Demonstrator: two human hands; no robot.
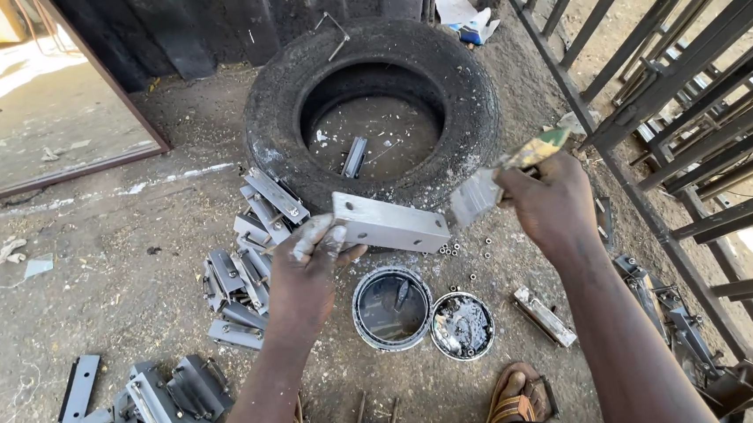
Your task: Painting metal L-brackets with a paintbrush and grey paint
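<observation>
My left hand (pixel 305 265) grips one end of a grey painted metal bracket (pixel 391 223), holding it level above the ground. My right hand (pixel 545 201) holds a paintbrush (pixel 502 174) with grey bristles close to the bracket's right end. Below them an open paint can (pixel 391 308) sits on the dirt, with its lid (pixel 461 325) lying beside it. Grey paint smears the fingers of my left hand.
An old tyre (pixel 372 106) lies flat just beyond the hands, a small metal piece inside it. Painted brackets are piled at left (pixel 252 264) and lower left (pixel 152 413). A dark metal gate frame (pixel 687 110) leans along the right. My sandalled foot (pixel 513 401) is below.
</observation>
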